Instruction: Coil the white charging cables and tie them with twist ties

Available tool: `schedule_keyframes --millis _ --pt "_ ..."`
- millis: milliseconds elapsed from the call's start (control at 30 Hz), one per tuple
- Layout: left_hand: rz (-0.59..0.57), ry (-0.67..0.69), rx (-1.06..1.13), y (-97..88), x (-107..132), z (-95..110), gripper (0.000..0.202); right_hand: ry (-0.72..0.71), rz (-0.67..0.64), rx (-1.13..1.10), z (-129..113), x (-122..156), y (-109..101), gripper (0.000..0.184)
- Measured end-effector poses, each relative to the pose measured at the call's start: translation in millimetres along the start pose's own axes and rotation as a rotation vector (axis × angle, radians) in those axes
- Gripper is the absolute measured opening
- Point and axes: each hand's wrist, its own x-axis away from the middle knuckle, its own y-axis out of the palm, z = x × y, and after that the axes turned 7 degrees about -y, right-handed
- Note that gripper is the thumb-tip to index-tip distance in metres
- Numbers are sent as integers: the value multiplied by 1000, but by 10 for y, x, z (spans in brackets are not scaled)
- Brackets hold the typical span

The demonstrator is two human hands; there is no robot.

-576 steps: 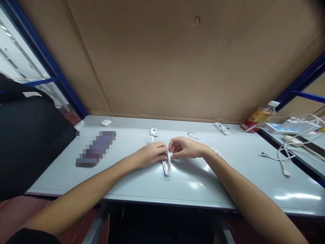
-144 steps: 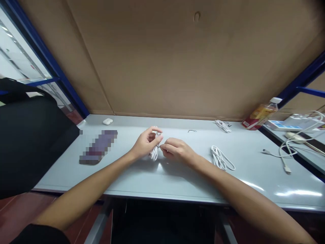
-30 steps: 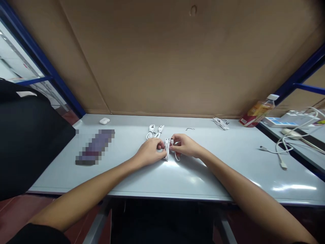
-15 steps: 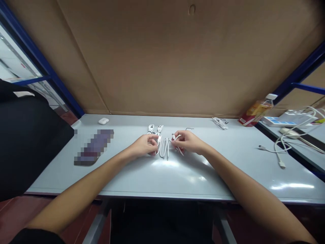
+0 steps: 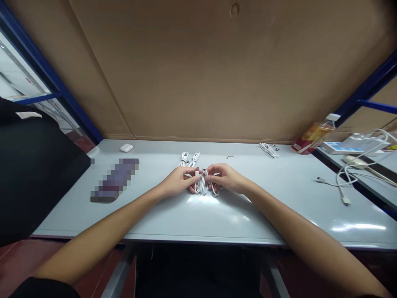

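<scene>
One looped white cable (image 5: 203, 186) | between left hand (image 5: 177, 182) / right hand (image 5: 226, 179) fingers

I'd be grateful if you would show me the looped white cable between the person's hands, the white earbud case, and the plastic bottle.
Looped white cable (image 5: 203, 185): head view, on the strands between the hands.
White earbud case (image 5: 126, 147): head view, on its top.
Plastic bottle (image 5: 314, 140): head view, on its yellow label.

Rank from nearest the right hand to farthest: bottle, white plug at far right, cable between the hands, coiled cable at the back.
1. White cable: held at the right hand, centre.
2. Coiled cable: back edge, right.
3. Bottle: back right corner.
4. White plug: far right.
</scene>
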Motion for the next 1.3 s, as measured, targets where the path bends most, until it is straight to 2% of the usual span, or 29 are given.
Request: schedule_keyframes --millis 200,267,367,467,600,700,767,833,900,967,1100,1300 --pt "29 60 -43 9 -33 -72 38 -53 31 51 56 -11 31 23" --pt "70 159 -83 6 -33 -84 36 -157 85 138 44 -3 34 17" --pt "147 382 -248 -11 -18 -86 33 -315 164 288 20 17 55 8" --pt "166 508 -363 -25 -6 -84 36 -392 192 366 20 28 87 8" --pt "189 522 -384 -6 -7 -73 34 -452 212 405 53 5 100 8" --pt "280 425 -311 -9 -8 -31 36 -482 288 478 6 1 22 6" --pt "363 331 -218 -57 -4 18 38 -427 360 532 -83 32 -102 8" --pt "439 230 -134 -148 2 71 35 -270 390 536 -191 97 -286 13" --pt "482 122 -85 -265 7 112 30 -59 381 534 -282 178 -506 22" --pt "528 80 -81 -378 10 132 26 77 317 566 -331 255 -722 28" --pt "542 44 -143 -502 12 122 22 201 219 642 -330 344 -996 38" --pt "499 52 -202 -463 8 82 20 221 71 522 -347 364 -994 53"
